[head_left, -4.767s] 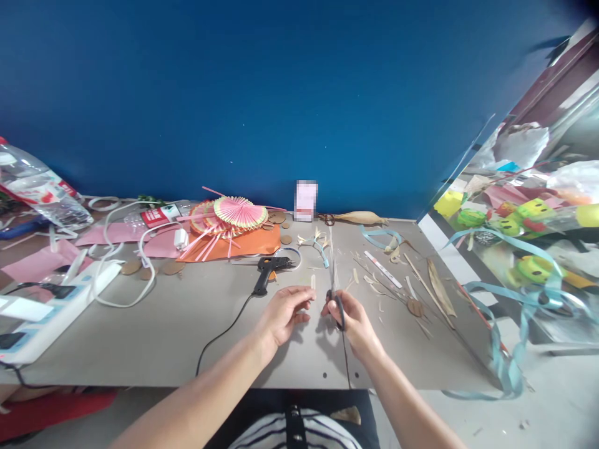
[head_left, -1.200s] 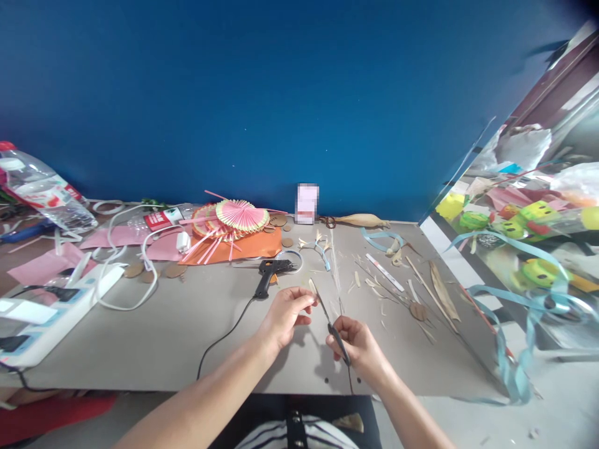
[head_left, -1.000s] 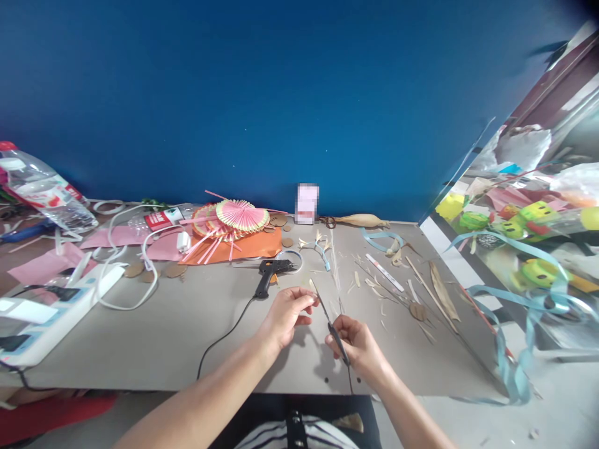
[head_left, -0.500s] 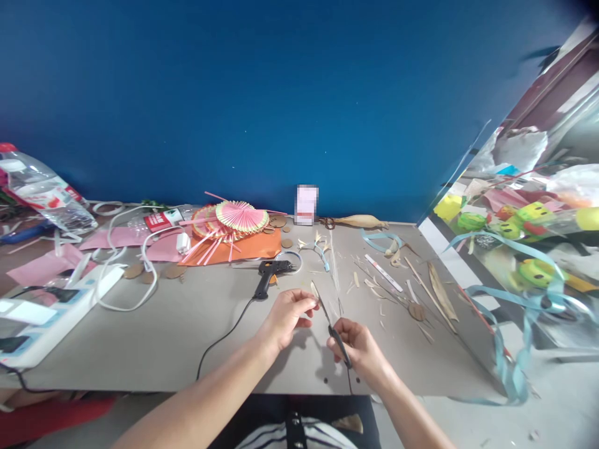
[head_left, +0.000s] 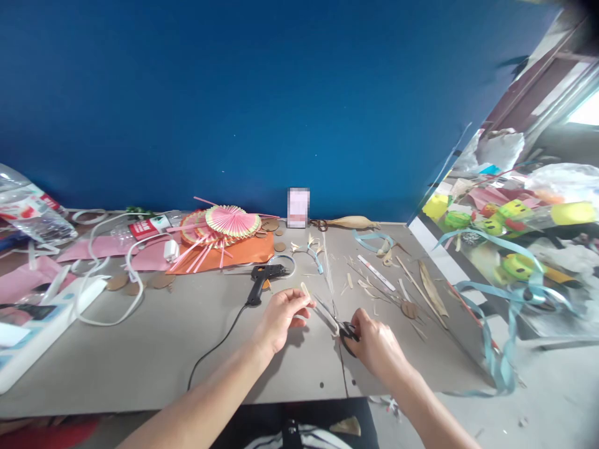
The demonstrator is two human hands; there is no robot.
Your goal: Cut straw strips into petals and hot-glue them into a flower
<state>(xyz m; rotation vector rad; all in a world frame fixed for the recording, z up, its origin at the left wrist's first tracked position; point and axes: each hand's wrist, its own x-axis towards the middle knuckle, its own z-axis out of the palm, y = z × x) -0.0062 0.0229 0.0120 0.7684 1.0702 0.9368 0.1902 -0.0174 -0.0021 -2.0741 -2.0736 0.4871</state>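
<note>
Scissors clasped in right hand; left hand grip pinching pale strip.

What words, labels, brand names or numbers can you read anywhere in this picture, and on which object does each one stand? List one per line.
No text can be read.
Red label by the white cable: white print, too small to read.
Clear plastic bottle, red and white label: too blurred to read.
Card against the blue wall: blurred out.
White strip on the table: marks too small to read.
</note>
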